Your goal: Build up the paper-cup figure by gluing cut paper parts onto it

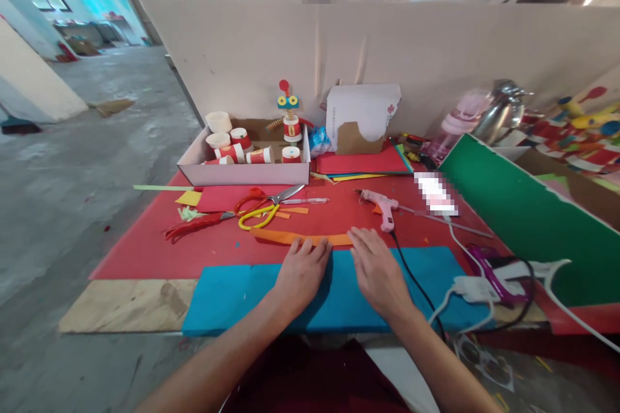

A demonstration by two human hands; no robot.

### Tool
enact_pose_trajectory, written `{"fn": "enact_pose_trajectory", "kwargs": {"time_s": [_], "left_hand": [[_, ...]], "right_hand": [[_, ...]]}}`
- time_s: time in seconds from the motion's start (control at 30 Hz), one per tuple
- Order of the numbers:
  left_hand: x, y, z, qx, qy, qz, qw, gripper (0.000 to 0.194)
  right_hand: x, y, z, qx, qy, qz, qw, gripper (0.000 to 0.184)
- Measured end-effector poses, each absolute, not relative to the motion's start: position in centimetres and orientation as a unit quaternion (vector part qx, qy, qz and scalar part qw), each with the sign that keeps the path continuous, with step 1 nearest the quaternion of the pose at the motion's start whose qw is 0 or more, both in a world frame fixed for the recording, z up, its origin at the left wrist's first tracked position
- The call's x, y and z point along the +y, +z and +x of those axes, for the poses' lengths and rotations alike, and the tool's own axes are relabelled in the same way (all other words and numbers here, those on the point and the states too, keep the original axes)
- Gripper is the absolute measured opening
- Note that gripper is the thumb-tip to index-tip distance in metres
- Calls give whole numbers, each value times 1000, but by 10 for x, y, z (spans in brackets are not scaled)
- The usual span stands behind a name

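Note:
A long orange paper strip [276, 236] lies across the red and blue sheets in front of me. My left hand [304, 270] rests on its middle, fingertips pressing down and slightly bent. At the strip's right end, my right hand [378, 268] lies palm down with its fingers stretched out over the paper. Just beyond the strip are yellow-handled scissors [261, 216] and shorter orange strips [293, 211]. A pink glue gun [382, 206] lies on its side past my right hand, its black cord running toward me.
Red-handled pliers [201, 226] and a pen [305, 201] lie at the left and centre. A shallow box [242, 174] of paper cups stands at the back. On the right are a green box [527, 219], a white power strip [477, 287] and loose cables.

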State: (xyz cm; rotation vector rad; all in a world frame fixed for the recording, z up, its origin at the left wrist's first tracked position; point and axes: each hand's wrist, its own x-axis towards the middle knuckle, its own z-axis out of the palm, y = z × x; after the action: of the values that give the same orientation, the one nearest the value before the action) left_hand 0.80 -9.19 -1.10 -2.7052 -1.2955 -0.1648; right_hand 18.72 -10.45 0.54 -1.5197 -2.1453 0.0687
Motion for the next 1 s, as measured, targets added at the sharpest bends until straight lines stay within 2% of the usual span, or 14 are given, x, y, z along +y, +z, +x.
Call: {"fn": "enact_pose_trajectory", "kwargs": {"time_s": [0.13, 0.23, 0.33, 0.43, 0.6, 0.77, 1.0], "left_hand": [[-90, -7, 12, -434, -58, -899, 4, 32], [-88, 0, 4, -426, -82, -900, -36, 31], [-85, 10, -27, -442, -160, -881, -44, 36], [-79, 15, -69, -545, -229, -806, -13, 33], [-71, 8, -109, -626, -202, -750, -75, 29], [-64, -1, -113, -637, -254, -716, -134, 21], [-56, -8, -116, -653, -254, -700, -141, 16]], "right_hand": [[-94, -1, 165, -809, 232, -482, 245, 56], [-88, -6, 155, -811, 293, -463, 205, 61], [-86, -7, 152, -837, 269, -448, 160, 62], [-87, -6, 149, -864, 214, -441, 113, 62], [-89, -8, 146, -878, 158, -446, 67, 65], [-88, -11, 146, -886, 127, -441, 69, 63], [-88, -11, 147, -884, 129, -445, 62, 62]]}}
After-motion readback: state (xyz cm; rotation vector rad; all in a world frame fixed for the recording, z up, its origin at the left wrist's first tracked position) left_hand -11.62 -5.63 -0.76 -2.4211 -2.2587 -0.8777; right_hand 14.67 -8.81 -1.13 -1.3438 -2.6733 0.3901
